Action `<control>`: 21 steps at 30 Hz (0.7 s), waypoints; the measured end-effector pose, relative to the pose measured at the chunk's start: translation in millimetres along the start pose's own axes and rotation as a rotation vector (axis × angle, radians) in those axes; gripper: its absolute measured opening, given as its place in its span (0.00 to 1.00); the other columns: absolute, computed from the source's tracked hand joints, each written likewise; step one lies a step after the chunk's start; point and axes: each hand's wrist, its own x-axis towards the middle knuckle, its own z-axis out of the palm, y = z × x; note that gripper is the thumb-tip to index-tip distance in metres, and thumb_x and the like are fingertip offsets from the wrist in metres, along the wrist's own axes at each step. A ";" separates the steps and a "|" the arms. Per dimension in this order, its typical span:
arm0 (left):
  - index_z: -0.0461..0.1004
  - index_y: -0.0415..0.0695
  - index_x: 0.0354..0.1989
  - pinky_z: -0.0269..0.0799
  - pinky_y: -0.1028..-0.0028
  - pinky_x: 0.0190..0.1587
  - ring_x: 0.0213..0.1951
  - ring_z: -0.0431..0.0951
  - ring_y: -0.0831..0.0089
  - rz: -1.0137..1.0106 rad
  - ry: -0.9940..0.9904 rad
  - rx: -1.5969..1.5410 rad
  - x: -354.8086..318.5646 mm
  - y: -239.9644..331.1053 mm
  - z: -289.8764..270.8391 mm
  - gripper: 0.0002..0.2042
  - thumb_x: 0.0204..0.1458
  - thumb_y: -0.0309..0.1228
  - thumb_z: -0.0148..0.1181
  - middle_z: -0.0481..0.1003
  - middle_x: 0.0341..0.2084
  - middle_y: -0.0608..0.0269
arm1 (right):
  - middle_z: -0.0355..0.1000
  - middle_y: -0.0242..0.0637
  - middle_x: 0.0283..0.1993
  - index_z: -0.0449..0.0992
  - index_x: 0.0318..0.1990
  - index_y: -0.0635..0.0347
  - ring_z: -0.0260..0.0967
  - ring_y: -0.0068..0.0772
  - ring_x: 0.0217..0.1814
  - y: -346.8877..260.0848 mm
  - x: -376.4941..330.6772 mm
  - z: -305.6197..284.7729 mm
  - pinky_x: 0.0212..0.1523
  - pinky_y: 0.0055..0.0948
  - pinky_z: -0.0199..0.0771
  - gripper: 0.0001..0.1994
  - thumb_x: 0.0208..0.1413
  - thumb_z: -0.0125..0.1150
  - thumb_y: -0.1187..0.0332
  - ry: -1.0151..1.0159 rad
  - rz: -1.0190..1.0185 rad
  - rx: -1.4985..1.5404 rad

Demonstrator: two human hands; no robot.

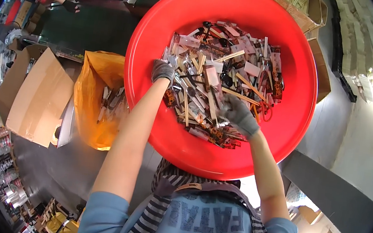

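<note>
Red plastic fills most of the view: a big round basin (150, 112) holding a loose heap of wrapped cutlery packets (220, 81), clear sleeves with wooden chopsticks, dark spoons and patterned paper mixed together. The heap lies in the middle and far part of the basin, right in front of the person.

Both hands wear grey knit gloves. The left hand (162, 71) rests on the left edge of the heap with its fingers curled down among the packets; whether that grip is closed on anything I cannot tell. The right hand (238, 114) is at the near right side, its grip closed around a few packets.

The packets look slippery and tangled, so a handful could shed pieces over the near rim, and thin sticks might snap or poke through their sleeves if squeezed hard.

Left of the basin stands an orange plastic bag (88, 100) with more packets inside, then an open cardboard box (37, 95). Far left, another person's gloved hand (70, 5) is at work.
</note>
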 end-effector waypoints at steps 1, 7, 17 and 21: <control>0.67 0.38 0.39 0.70 0.60 0.40 0.41 0.74 0.53 -0.028 0.116 -0.006 25.3 -20.8 21.7 0.15 0.44 0.34 0.54 0.72 0.35 0.43 | 0.66 0.35 0.32 0.65 0.45 0.63 0.66 0.25 0.31 2.4 -10.6 -2.3 0.35 0.23 0.69 0.15 0.50 0.56 0.73 -0.003 -0.018 -0.003; 0.76 0.40 0.30 0.72 0.60 0.31 0.30 0.77 0.53 -0.066 -0.028 0.078 21.9 -5.6 24.1 0.14 0.45 0.39 0.54 0.75 0.23 0.47 | 0.68 0.46 0.38 0.66 0.48 0.62 0.68 0.44 0.40 -7.9 -59.5 -48.7 0.39 0.32 0.70 0.20 0.44 0.58 0.77 0.145 -0.068 -0.837; 0.74 0.46 0.36 0.71 0.77 0.26 0.26 0.73 0.78 0.128 -0.144 -0.923 -59.2 20.8 -76.6 0.08 0.46 0.27 0.60 0.73 0.27 0.68 | 0.70 0.34 0.29 0.73 0.38 0.62 0.67 0.27 0.31 -49.4 -82.7 -96.0 0.35 0.26 0.69 0.16 0.37 0.64 0.80 0.164 -0.257 -0.041; 0.72 0.44 0.38 0.73 0.72 0.28 0.28 0.73 0.74 0.096 -0.190 -1.188 -70.0 28.6 -99.7 0.10 0.46 0.27 0.60 0.72 0.29 0.65 | 0.68 0.36 0.25 0.74 0.35 0.60 0.65 0.34 0.27 -38.6 -61.8 -79.2 0.30 0.28 0.67 0.14 0.36 0.64 0.74 -0.003 -0.713 -0.437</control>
